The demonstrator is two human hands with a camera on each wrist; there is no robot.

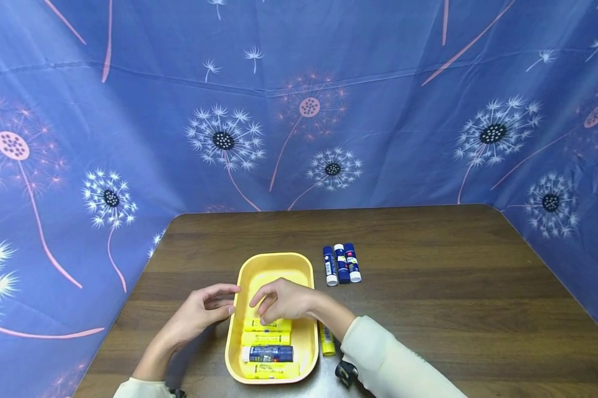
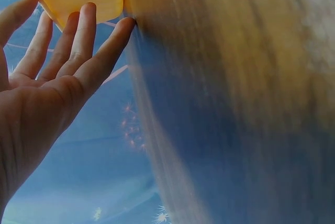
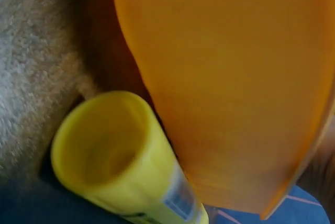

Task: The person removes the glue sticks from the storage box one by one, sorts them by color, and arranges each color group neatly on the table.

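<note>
A yellow tray (image 1: 274, 258) stands on the table. Inside it, crosswise in a row, lie a yellow glue stick (image 1: 279, 325), a second yellow glue stick (image 1: 266, 338), a blue glue stick (image 1: 274, 354) and another yellow glue stick (image 1: 271, 371). My right hand (image 1: 289, 298) hangs over the tray, fingers loosely bent, thumb tip at the uppermost yellow stick; whether it touches cannot be told. My left hand (image 1: 201, 310) rests its extended fingers against the tray's left side, as the left wrist view also shows. The right wrist view does not show the right hand.
Beside the tray's right wall lies a yellow glue stick (image 3: 152, 182), partly under the right forearm. Farther back, side by side, are a blue-capped glue stick (image 1: 330, 266), a white-capped one (image 1: 341, 264) and a third (image 1: 352, 262). A patterned blue cloth (image 1: 393, 138) hangs behind the table.
</note>
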